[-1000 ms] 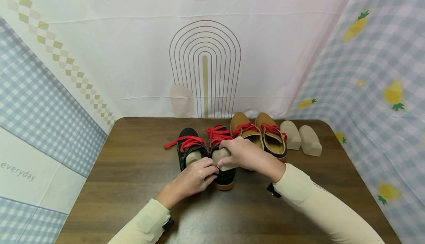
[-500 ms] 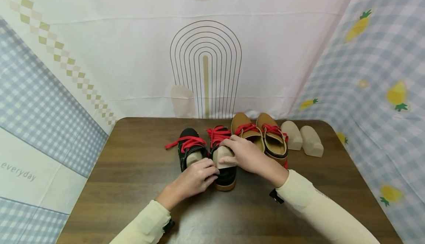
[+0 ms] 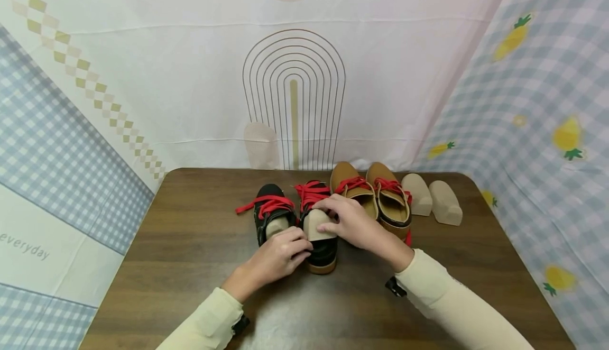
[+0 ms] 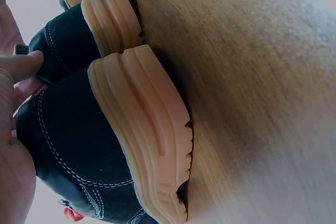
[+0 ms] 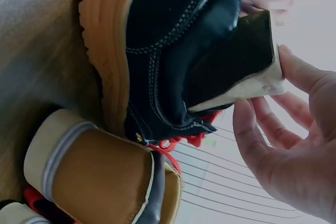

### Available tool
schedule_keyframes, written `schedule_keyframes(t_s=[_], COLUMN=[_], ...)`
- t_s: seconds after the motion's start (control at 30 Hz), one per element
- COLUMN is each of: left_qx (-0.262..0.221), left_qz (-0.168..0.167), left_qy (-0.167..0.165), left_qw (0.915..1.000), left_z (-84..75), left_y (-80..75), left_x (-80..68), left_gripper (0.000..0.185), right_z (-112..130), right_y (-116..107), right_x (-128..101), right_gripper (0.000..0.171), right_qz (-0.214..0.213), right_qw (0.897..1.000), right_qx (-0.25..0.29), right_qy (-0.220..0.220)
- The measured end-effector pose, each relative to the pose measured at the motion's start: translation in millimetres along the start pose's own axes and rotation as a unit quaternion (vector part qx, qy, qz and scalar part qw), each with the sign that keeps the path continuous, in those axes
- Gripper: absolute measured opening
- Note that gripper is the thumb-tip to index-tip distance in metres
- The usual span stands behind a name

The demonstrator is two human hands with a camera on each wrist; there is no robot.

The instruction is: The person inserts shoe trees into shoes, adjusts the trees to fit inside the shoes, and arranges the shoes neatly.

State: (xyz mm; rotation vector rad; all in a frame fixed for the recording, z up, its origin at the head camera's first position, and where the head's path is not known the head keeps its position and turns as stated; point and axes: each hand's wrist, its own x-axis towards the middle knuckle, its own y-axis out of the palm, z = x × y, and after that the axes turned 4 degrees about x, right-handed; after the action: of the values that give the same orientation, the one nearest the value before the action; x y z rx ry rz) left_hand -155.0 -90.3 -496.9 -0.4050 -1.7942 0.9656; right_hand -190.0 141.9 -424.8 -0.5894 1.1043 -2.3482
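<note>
One beige insert (image 3: 314, 227) sits pinched within the right grip (image 3: 352, 220).

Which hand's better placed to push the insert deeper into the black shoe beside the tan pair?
Likely the right hand: it holds the protruding beige insert, while the left hand holds the black shoe at its heel.

1 legible word — "everyday" (image 3: 25, 247) — in gray on the left blue-checked cloth (image 3: 62, 165).
</note>
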Motion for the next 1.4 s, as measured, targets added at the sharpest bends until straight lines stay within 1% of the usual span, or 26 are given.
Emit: schedule_keyframes(t_s=[0.2, 0.3, 0.47, 0.63, 0.77, 1.17, 1.23, 1.27, 1.4], left_qx=[-0.004, -0.007, -0.007, -0.006, -0.003, 0.004, 0.004, 0.004, -0.002], left_qz=[-0.007, -0.009, -0.009, -0.008, -0.004, -0.004, -0.008, -0.01, -0.011], left_qy=[0.001, 0.0, -0.001, -0.003, -0.002, -0.003, -0.001, 0.0, 0.002], left_qw=[1.0, 0.9999, 0.9999, 1.0, 1.0, 1.0, 1.0, 0.9999, 0.9999], left_z=[0.4, 0.7, 1.1, 1.4, 1.3, 2.1, 2.2, 2.3, 2.1], left_y=[0.8, 1.3, 1.1, 0.1, -0.4, -1.5, -1.1, -0.7, 0.8], left_x=[-1.4, -1.8, -1.5, -0.9, -1.0, -1.2, -0.9, -0.7, 0.5], left_gripper=[0.013, 0.013, 0.013, 0.013, 0.013, 0.009, 0.01, 0.012, 0.013], right_z=[-2, -6, -13, -18, -20, -27, -28, -29, -31], right_y=[12, 18, 26, 33, 39, 50, 49, 47, 34], right_x=[-5, -8, -12, -14, -16, -14, -14, -14, -16], right_gripper=[0.042, 0.041, 0.042, 0.044, 0.045, 0.045, 0.046, 0.046, 0.047], right_qz=[-0.045, -0.057, -0.08, -0.11, -0.129, -0.15, -0.149, -0.147, -0.125], right_qw=[0.998, 0.997, 0.994, 0.988, 0.983, 0.974, 0.976, 0.979, 0.99], right_qx=[-0.035, -0.056, -0.067, -0.086, -0.097, -0.131, -0.125, -0.111, -0.031], right_qy=[-0.013, -0.021, -0.035, -0.069, -0.087, -0.107, -0.097, -0.09, -0.052])
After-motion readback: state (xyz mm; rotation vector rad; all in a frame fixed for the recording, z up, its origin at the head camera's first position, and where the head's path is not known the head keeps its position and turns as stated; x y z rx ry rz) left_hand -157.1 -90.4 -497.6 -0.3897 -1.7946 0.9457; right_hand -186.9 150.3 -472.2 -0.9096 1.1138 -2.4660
